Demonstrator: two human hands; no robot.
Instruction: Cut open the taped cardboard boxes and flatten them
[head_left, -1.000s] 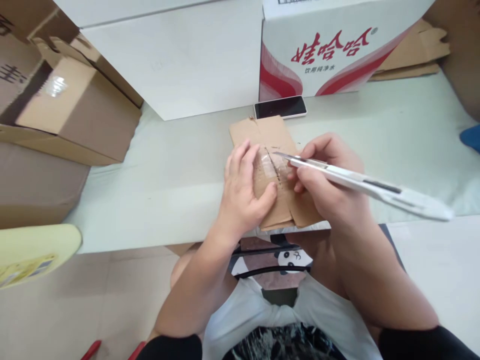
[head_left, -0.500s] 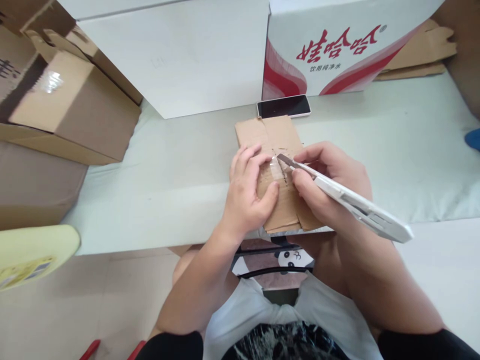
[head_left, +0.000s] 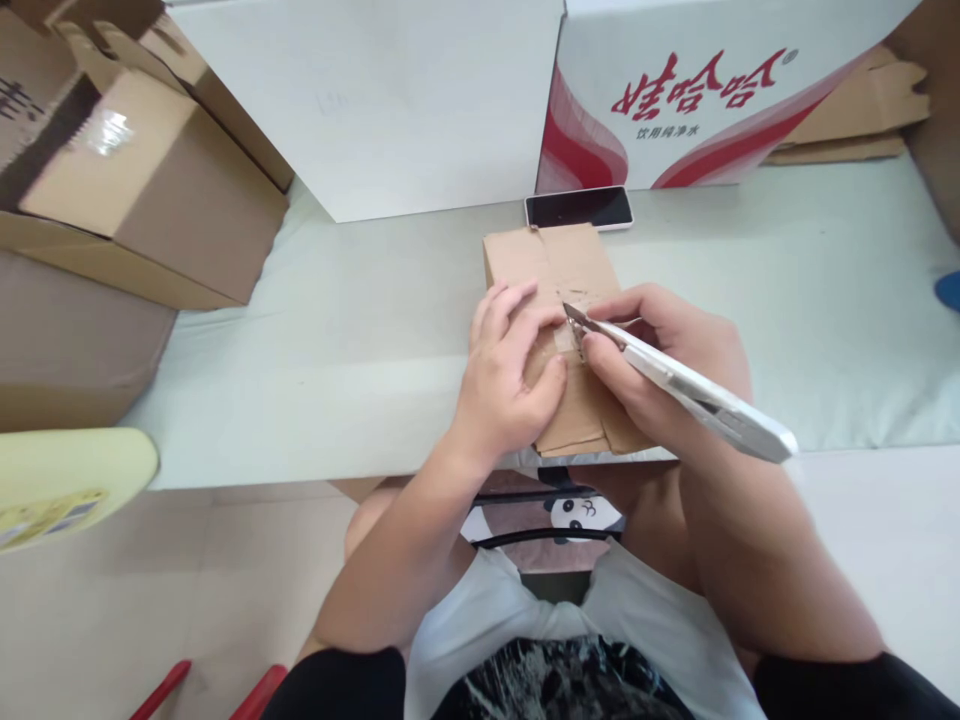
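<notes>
A folded piece of brown cardboard lies near the front edge of the covered table, with clear tape and dark cut marks at its middle. My left hand rests on its left side, fingers spread and thumb reaching inward, pressing the cardboard from above. My right hand is closed around a white utility knife, its blade extended. The blade tip meets or hovers just over the taped, marked area, close to my left fingertips; I cannot tell how deep it sits.
Behind the cardboard lies a phone, in front of a large white box with red print. Brown cartons stand at the left, beside a pale yellow object. Flattened cardboard lies back right. A blue object shows at the right edge.
The view has shifted slightly, so the table things appear further right. The knife's rear end has swung a little left and up. My left hand stays on the cardboard.
</notes>
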